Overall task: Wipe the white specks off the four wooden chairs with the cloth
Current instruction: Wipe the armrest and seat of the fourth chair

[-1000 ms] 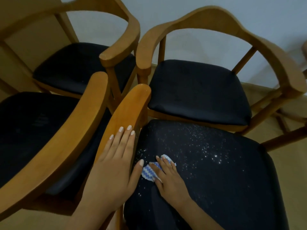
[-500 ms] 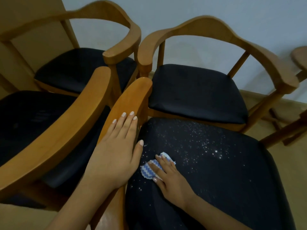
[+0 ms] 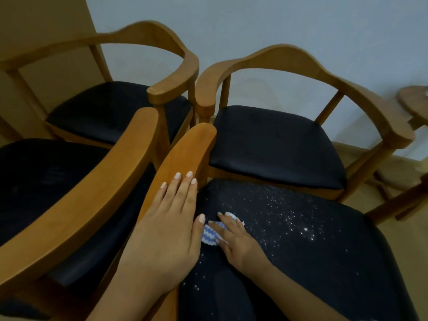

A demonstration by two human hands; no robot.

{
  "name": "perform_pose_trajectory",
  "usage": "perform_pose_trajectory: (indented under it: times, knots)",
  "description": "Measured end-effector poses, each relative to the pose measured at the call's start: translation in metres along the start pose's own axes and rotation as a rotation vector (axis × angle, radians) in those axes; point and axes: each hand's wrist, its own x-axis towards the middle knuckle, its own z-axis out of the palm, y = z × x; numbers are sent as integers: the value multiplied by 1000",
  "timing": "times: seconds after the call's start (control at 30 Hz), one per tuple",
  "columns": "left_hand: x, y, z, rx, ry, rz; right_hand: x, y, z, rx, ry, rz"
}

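Observation:
Four wooden chairs with black seats stand close together. The near right chair's seat (image 3: 312, 246) is scattered with white specks. My right hand (image 3: 238, 239) presses a small blue-and-white cloth (image 3: 209, 235) flat onto that seat near its left edge, fingers straight over the cloth. My left hand (image 3: 166, 230) rests flat on this chair's wooden armrest (image 3: 185, 154), fingers straight, thumb pointing toward the cloth. The near left chair (image 3: 76, 205), far left chair (image 3: 111, 112) and far right chair (image 3: 278, 144) show dark seats with few or no specks visible.
A pale wall runs behind the far chairs. Part of another wooden piece of furniture (image 3: 414, 103) shows at the right edge. Tan floor (image 3: 407, 230) lies to the right of the near chair. The armrests of neighbouring chairs nearly touch.
The view has tilted up a little. My right hand and the cloth have shifted slightly along the seat's left side. The left hand stays on the armrest.

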Motion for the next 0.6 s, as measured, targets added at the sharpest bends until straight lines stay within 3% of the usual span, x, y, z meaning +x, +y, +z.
perform_pose_trajectory:
  times: [0.13, 0.6]
  knots:
    - [0, -1, 2, 9, 3, -5, 21, 1, -12, -12, -89, 76]
    - [4, -5, 12, 36, 34, 38, 141, 24, -28, -15, 14, 342]
